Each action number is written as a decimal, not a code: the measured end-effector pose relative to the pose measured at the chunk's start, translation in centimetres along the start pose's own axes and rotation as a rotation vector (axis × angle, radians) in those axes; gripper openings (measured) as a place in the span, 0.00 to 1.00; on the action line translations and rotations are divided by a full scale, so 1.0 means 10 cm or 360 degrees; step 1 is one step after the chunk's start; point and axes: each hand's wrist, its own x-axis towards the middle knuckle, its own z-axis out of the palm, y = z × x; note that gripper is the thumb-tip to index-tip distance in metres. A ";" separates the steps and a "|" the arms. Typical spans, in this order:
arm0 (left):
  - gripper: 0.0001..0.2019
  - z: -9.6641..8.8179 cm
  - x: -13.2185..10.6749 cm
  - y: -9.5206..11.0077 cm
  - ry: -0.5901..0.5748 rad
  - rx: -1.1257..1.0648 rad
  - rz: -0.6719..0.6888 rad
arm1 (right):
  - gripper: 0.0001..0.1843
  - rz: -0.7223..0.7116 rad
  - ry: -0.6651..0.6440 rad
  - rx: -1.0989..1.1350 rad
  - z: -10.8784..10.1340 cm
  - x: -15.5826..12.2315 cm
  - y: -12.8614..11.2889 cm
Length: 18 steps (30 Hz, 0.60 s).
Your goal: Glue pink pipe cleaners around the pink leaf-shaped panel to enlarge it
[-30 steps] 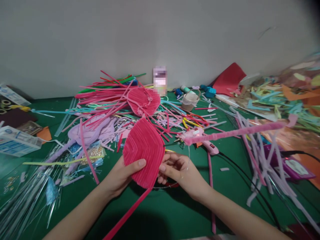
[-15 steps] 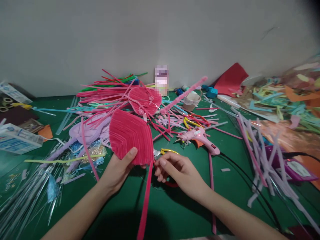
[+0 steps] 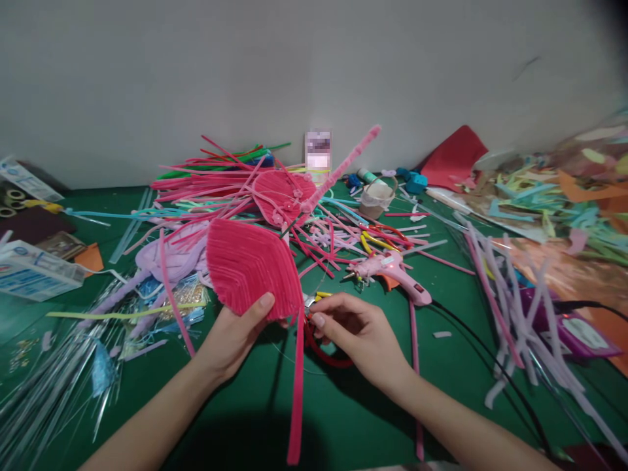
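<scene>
Pink pipe-cleaner leaf (image 3: 250, 268) stands raised above the green counter (image 3: 343, 418), the left hand (image 3: 235, 337) clamping its base, thumb pressed on the face. Right hand (image 3: 358, 333) fingers pinch its trailing stem (image 3: 297, 386) at the base, steadying it near a pink glue gun (image 3: 397, 271).

The small upright box (image 3: 318, 150) against the wall is blurred, so its label cannot be read. The left hand (image 3: 235, 333) hides its fingers behind the ribbed pink leaf-shaped pipe-cleaner piece (image 3: 252, 268), only the thumb showing, and the red curved thing (image 3: 326, 353) under the right hand (image 3: 360, 333) is mostly covered. Both forearms and the hanging pink pipe-cleaner stem (image 3: 297, 392) run to the bottom edge.
</scene>
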 end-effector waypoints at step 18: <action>0.11 0.03 -0.06 -0.02 0.0062 0.0508 -0.0012 | 0.10 -0.0130 0.0064 0.0004 0.05 -0.01 0.00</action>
